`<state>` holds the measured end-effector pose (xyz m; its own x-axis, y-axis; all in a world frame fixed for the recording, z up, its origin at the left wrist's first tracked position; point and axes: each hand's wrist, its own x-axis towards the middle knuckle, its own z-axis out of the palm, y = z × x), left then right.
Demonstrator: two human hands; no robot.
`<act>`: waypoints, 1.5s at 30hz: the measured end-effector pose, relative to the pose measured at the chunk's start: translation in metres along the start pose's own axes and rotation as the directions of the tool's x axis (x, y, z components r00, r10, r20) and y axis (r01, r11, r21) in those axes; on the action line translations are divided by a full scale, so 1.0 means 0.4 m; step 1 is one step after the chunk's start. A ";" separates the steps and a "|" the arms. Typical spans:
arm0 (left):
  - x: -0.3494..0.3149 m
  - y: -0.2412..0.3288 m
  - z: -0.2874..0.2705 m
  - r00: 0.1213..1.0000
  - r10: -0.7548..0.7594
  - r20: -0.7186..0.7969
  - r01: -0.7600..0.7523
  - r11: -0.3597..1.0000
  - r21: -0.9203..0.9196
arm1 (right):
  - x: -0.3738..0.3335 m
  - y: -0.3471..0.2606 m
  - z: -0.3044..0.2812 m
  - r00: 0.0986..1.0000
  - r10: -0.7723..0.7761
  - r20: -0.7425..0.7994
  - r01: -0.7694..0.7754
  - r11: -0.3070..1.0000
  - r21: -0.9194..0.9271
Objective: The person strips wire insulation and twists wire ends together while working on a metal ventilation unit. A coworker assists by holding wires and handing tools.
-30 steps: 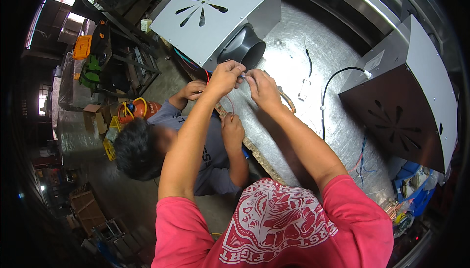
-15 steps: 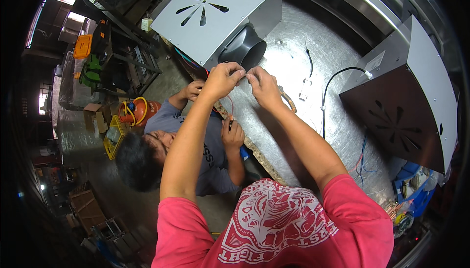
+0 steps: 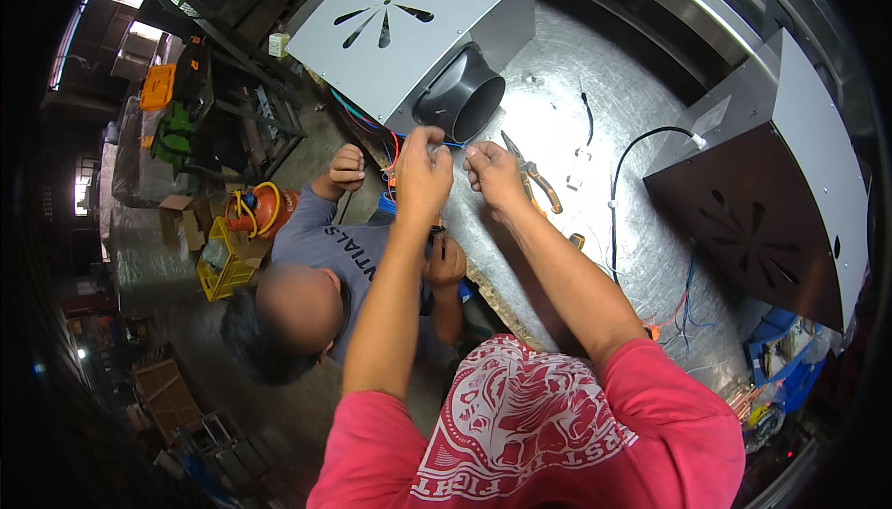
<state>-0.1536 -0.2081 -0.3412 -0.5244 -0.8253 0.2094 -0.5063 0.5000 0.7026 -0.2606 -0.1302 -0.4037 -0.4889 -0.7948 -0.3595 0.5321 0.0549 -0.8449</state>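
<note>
Pinching a thin blue wire (image 3: 454, 145), the left hand (image 3: 426, 172) and right hand (image 3: 492, 174) have fingers closed.

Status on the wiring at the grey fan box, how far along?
Done: the grey fan box sits on the metal bench, its coloured wires pulled out at the near corner. In hand: left hand and right hand pinch a thin wire between them in front of the black duct outlet. Left: pliers lie unused; the second box has a loose black cable.
</note>
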 end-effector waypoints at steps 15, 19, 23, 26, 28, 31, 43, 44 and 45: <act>-0.133 -0.033 0.095 0.737 -0.610 0.291 0.552 0.293 -0.781 | -0.040 0.037 -0.018 0.997 0.011 0.079 -0.004 0.996 -0.086; -0.126 -0.028 0.080 0.732 -0.633 0.253 0.561 0.348 -0.751 | -0.059 0.007 -0.022 0.951 -0.283 0.126 0.309 0.837 -0.452; -0.124 -0.018 0.071 0.750 -0.624 0.219 0.571 0.444 -0.690 | -0.061 -0.054 -0.034 0.842 -0.488 0.228 0.529 0.670 -0.521; -0.118 -0.018 0.057 0.756 -0.590 0.282 0.585 0.417 -0.696 | -0.031 -0.105 -0.044 0.813 -0.323 0.484 0.568 0.622 -0.540; -0.115 -0.026 0.039 0.695 -0.596 0.403 0.644 0.265 -0.718 | -0.011 -0.127 -0.049 0.757 -0.305 0.578 0.644 0.500 -0.579; -0.111 -0.039 0.020 0.652 -0.576 0.493 0.689 0.179 -0.702 | 0.010 -0.142 -0.051 0.709 -0.233 0.666 0.695 0.390 -0.604; -0.123 -0.016 0.028 0.686 -0.577 0.443 0.687 0.315 -0.655 | 0.012 -0.113 -0.044 0.824 -0.166 0.542 0.520 0.602 -0.606; -0.123 -0.015 0.030 0.698 -0.571 0.432 0.676 0.328 -0.660 | 0.016 -0.110 -0.046 0.835 -0.146 0.531 0.488 0.643 -0.590; -0.123 -0.015 0.032 0.710 -0.575 0.407 0.668 0.365 -0.649 | 0.019 -0.106 -0.047 0.843 -0.130 0.522 0.457 0.684 -0.568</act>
<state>-0.1337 -0.1671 -0.3644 -0.3595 -0.7666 -0.5320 -0.0908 -0.5387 0.8376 -0.2999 -0.1272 -0.3783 -0.1207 -0.9926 0.0135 -0.2518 0.0175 -0.9676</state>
